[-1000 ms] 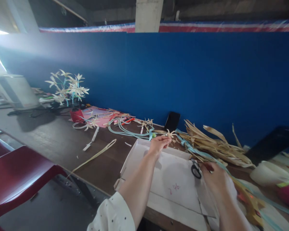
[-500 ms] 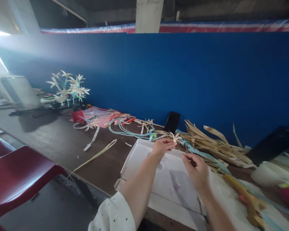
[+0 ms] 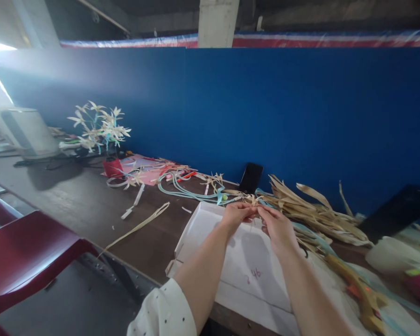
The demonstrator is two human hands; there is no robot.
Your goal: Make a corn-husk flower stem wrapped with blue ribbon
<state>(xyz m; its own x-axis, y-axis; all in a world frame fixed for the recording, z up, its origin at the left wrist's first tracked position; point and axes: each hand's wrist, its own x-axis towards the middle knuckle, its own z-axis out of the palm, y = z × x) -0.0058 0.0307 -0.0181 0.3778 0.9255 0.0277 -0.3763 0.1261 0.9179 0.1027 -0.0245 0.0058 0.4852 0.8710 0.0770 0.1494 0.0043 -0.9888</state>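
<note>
My left hand [image 3: 238, 215] pinches a small pale flower [image 3: 252, 199] made of dry husk strips, petals pointing up and away. Fingertips of my right hand [image 3: 276, 227] meet the left ones at the base of the flower and are pressed together there; what lies between them is mostly hidden. Both hands are above the far part of an opened white cardboard box [image 3: 227, 275] with red handwriting on it. Just beyond the flower a black phone [image 3: 251, 177] leans against the blue partition.
Dry corn husks [image 3: 311, 210] lie to the right, near a yellow glue gun [image 3: 362, 291] and a white bowl [image 3: 395, 254]. Left are a red pot [image 3: 112, 167] of husk flowers, a looped pale-blue cable [image 3: 171, 189], a husk strip [image 3: 140, 227], a kettle [image 3: 24, 133] and a red chair [image 3: 31, 261].
My right hand has moved left and up, from apart to touching my left hand at the flower's base. The left hand has barely moved and still holds the flower.
</note>
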